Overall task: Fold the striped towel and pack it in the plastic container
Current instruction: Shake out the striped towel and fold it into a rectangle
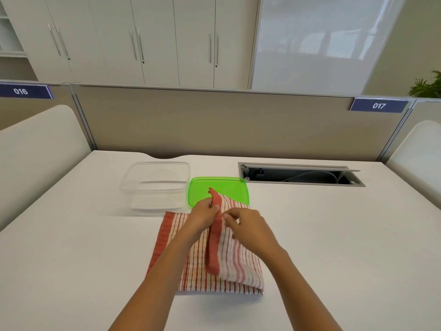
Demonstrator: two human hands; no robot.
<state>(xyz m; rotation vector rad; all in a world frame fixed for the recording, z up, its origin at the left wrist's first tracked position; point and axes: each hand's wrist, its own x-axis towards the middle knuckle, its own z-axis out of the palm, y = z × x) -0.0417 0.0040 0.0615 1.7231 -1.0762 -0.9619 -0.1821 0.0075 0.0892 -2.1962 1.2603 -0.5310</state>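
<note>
The red-and-white striped towel (198, 268) lies on the white table in front of me, its right half lifted and folded over toward the left. My left hand (204, 211) pinches the raised red edge near its far end. My right hand (245, 223) grips the same edge just beside it. The clear plastic container (156, 182) stands uncovered at the far left of the towel. Its green lid (218, 187) lies flat to the right of the container, with the towel's lifted corner overlapping its near edge.
An open cable hatch (300, 174) is sunk into the table at the far right. A beige partition (214, 125) closes off the desk's far side, with white side panels at left and right.
</note>
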